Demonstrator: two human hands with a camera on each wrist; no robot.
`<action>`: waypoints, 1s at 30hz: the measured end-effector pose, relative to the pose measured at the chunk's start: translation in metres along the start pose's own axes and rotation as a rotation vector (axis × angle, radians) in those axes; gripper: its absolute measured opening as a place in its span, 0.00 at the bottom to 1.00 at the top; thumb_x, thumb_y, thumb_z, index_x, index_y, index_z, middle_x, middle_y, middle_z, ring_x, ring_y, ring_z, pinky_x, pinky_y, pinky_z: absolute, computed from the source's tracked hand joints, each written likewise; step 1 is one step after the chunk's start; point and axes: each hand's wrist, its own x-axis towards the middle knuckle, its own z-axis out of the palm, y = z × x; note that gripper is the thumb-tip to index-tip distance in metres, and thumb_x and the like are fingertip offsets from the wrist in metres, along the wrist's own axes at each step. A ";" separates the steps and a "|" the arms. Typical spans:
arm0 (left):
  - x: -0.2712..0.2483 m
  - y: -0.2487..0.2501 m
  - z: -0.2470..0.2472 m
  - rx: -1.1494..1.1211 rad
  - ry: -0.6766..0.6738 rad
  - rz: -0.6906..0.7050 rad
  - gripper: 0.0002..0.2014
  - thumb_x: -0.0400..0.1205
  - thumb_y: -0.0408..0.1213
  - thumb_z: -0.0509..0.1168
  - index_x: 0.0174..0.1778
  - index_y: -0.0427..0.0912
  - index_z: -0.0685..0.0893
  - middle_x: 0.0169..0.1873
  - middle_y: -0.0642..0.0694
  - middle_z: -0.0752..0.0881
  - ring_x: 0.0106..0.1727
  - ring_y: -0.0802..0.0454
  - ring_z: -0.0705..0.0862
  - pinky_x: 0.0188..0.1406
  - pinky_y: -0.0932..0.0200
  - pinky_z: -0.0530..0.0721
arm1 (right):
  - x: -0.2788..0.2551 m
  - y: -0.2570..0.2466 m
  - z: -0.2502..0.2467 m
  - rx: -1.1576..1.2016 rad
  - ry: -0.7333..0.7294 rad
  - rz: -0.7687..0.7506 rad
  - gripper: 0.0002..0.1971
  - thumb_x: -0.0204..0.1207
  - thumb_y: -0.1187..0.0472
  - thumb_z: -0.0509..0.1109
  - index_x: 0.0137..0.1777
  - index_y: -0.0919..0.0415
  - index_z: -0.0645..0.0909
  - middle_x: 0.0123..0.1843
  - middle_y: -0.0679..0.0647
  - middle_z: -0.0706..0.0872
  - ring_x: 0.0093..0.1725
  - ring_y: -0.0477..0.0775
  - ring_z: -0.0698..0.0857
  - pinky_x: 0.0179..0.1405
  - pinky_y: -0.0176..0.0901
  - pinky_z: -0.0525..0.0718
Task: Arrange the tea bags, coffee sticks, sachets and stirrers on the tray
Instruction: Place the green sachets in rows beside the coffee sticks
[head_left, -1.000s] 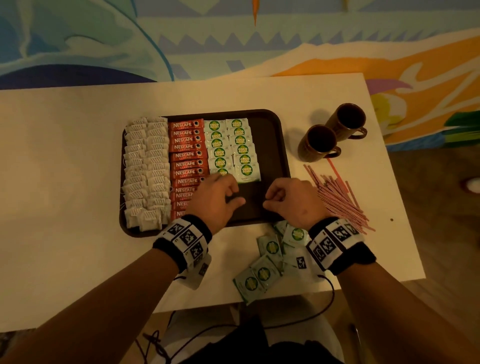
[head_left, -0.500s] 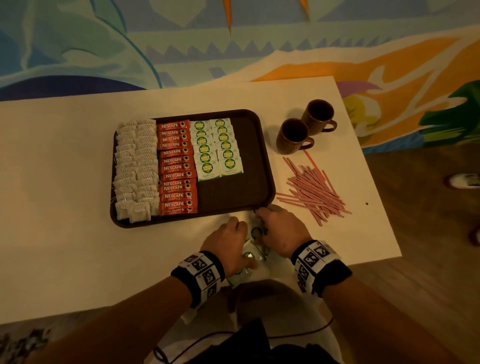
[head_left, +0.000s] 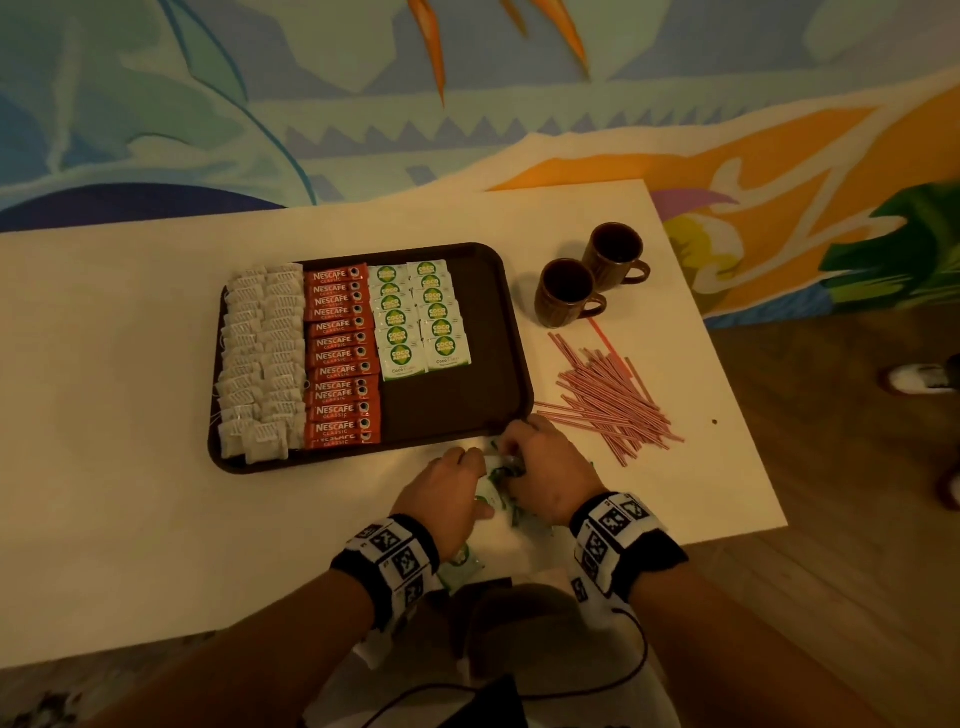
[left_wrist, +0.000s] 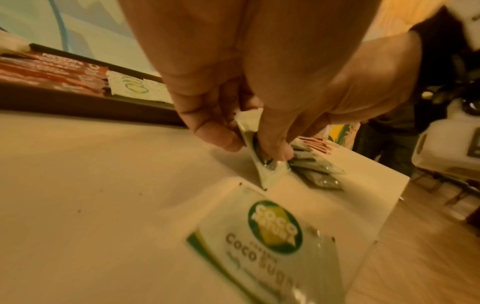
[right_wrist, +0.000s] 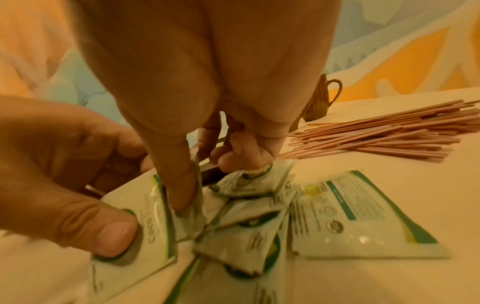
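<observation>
Just below the tray's (head_left: 519, 332) near rim, loose sachets (right_wrist: 358, 218) lie heaped on the bench (head_left: 130, 467). Both hands pinch sachets: the left hand (head_left: 441, 493) one, the right hand (head_left: 545, 467) another. They look light, thin and slick; edges or corners offer the best hold.

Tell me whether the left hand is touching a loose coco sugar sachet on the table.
Touching. In the left wrist view the left hand pinches a sachet between thumb and fingertips, lifting its edge off the table.
</observation>
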 end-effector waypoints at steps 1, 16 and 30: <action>0.000 -0.001 -0.003 -0.039 0.008 -0.004 0.17 0.84 0.46 0.71 0.64 0.47 0.76 0.65 0.46 0.79 0.64 0.44 0.81 0.60 0.49 0.82 | 0.000 0.001 -0.003 0.021 -0.004 -0.006 0.11 0.75 0.58 0.77 0.53 0.50 0.80 0.57 0.50 0.79 0.53 0.55 0.81 0.51 0.50 0.83; 0.025 -0.073 -0.077 -0.376 0.390 -0.162 0.09 0.83 0.39 0.73 0.52 0.55 0.81 0.43 0.52 0.88 0.44 0.54 0.86 0.33 0.68 0.77 | 0.056 -0.024 -0.040 0.377 0.162 0.061 0.12 0.78 0.60 0.80 0.57 0.48 0.82 0.53 0.48 0.88 0.45 0.53 0.91 0.41 0.49 0.91; 0.067 -0.096 -0.089 -0.293 0.464 -0.191 0.10 0.78 0.40 0.77 0.52 0.49 0.84 0.54 0.49 0.79 0.50 0.50 0.79 0.50 0.57 0.76 | 0.124 -0.041 -0.023 0.250 0.262 0.184 0.22 0.74 0.58 0.83 0.66 0.54 0.81 0.61 0.55 0.88 0.60 0.57 0.86 0.60 0.51 0.86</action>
